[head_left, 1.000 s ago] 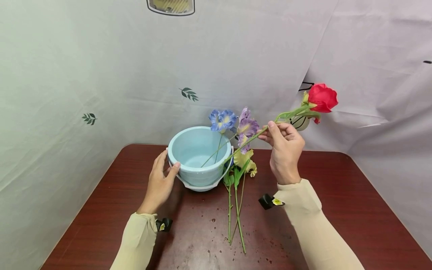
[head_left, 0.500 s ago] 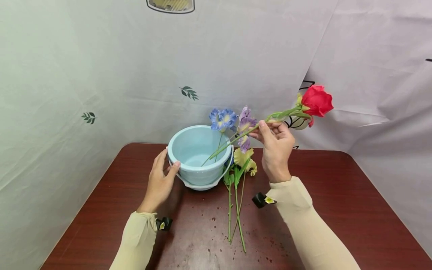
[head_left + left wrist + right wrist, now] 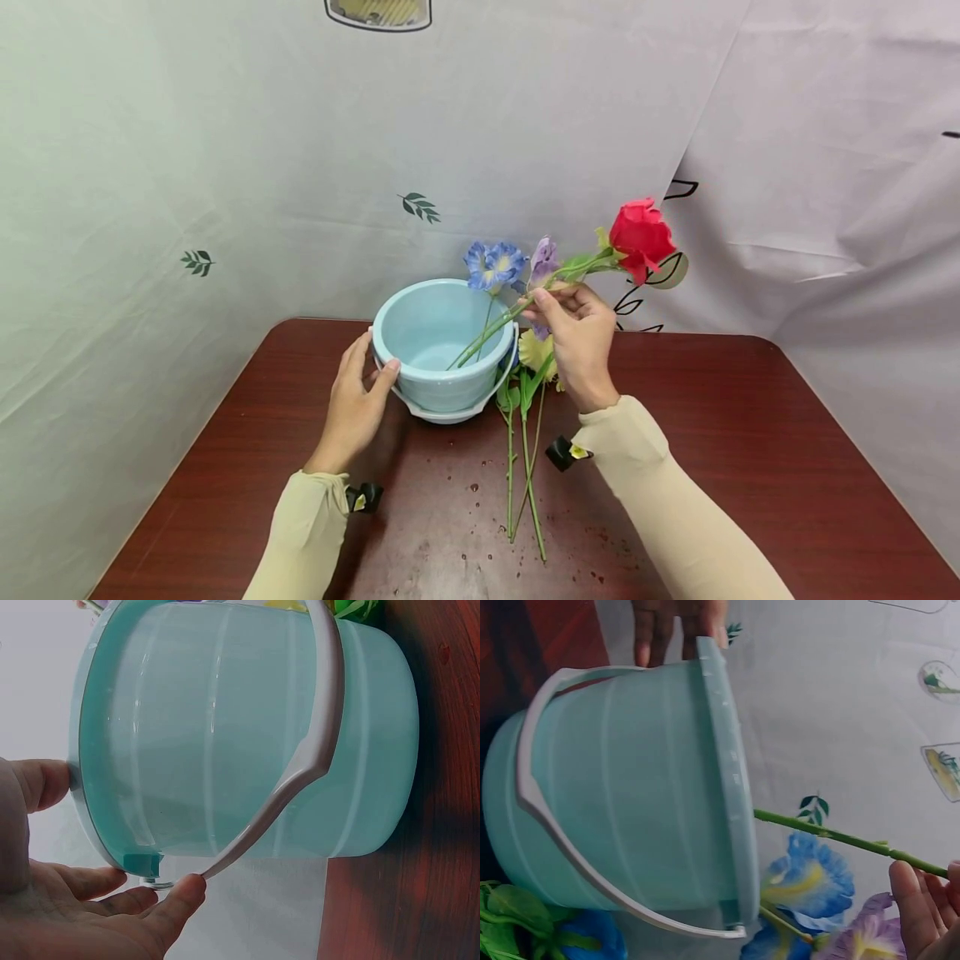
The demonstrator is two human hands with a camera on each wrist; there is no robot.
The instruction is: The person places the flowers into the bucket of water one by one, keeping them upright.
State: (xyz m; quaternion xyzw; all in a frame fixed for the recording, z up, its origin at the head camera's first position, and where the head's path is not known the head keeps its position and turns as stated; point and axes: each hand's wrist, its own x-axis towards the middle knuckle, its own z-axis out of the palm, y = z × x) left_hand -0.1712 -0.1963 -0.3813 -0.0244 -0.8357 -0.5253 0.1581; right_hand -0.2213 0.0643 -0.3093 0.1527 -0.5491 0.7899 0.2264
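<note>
A light blue bucket [image 3: 446, 393] stands upright on the table. My left hand [image 3: 356, 408] rests against its left side, thumb and fingers spread on the rim and by the handle [image 3: 328, 697]. A red rose [image 3: 642, 239] is in my right hand [image 3: 581, 346], its green stem [image 3: 840, 838] pinched between thumb and fingers. That stem slants down over the rim, its lower end inside the bucket. A blue flower [image 3: 495, 267] and a purple flower [image 3: 543, 257], partly hidden by the right hand, lean out of the bucket's right side.
Several flowers lie right of the bucket, among them a yellow one [image 3: 535, 350], with stems [image 3: 529, 483] pointing towards the front. Water drops [image 3: 474, 487] dot the dark red table [image 3: 750, 467]. A pale printed cloth [image 3: 300, 167] hangs behind.
My right hand has moved left and slightly down with the rose, whose stem end has come from near the right rim to inside the bucket. The left hand and bucket stay still.
</note>
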